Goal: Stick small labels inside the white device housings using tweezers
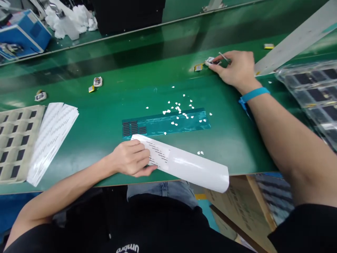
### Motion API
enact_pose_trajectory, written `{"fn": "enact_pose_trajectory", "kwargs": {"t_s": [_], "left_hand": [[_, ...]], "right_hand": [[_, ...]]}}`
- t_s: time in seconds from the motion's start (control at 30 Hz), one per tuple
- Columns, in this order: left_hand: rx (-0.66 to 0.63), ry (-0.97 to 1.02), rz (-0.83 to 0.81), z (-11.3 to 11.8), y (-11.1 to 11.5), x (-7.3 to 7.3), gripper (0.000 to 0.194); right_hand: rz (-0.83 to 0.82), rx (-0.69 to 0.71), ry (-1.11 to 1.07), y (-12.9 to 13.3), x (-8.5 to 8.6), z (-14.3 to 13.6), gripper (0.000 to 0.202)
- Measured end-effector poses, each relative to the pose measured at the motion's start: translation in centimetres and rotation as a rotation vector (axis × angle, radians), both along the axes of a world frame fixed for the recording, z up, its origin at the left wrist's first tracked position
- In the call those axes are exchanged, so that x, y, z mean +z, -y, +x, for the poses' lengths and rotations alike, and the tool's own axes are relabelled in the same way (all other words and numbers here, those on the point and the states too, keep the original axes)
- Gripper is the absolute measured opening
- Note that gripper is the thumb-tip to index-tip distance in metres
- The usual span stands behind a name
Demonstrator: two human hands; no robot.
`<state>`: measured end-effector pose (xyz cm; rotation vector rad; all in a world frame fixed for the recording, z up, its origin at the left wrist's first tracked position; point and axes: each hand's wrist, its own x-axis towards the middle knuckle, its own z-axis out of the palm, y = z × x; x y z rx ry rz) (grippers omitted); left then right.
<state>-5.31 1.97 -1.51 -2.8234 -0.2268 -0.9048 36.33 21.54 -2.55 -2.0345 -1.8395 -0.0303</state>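
My left hand (134, 158) is closed on the left end of a curled white label sheet (195, 165) at the table's front edge. Farther back on the right, my right hand (234, 68) pinches thin metal tweezers (223, 58), its fingertips at a small white device (210, 62). Joined to that device, a yellow-edged battery (198, 67) lies on the green surface. Behind the sheet lies a teal strip (158, 123) with rows of small dark pieces (130, 128) at its left end. Small white bits (177, 108) are scattered over and around it.
A beige tray (21, 140) and white printed sheets (52, 140) lie on the left. Two more small devices (98, 82) (40, 96) sit farther back. A pale post (295, 38) and clear trays (313, 91) stand at the right.
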Motion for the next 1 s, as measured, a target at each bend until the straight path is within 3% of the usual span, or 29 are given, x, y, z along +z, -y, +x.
{"fn": "enact_pose_trajectory", "kwargs": {"t_s": [0.2,0.4,0.67,0.77,0.93,1.0], "left_hand": [[-0.127,-0.16,-0.117,0.6,0.2,-0.3,0.041],[-0.037,-0.178,-0.066,0.0,0.1,0.0,0.044],[0.022,-0.221,-0.133,-2.1,-3.2,0.9,0.024],[0.123,-0.145,-0.264,-3.2,-4.4,0.3,0.034],[0.264,-0.21,-0.507,-4.0,-5.9,-1.1,0.076],[0.268,-0.257,-0.53,-3.7,-6.0,-1.4,0.076]], "right_hand": [[0.017,0.006,0.019,0.5,0.2,-0.4,0.038],[0.015,0.01,0.013,0.4,0.0,-0.2,0.039],[0.028,0.034,0.007,0.8,0.2,-0.4,0.037],[0.011,0.025,-0.005,0.8,0.2,-0.4,0.038],[0.04,0.007,-0.036,0.9,0.2,-0.5,0.036],[0.069,-0.003,-0.041,1.2,0.3,-0.7,0.035]]}}
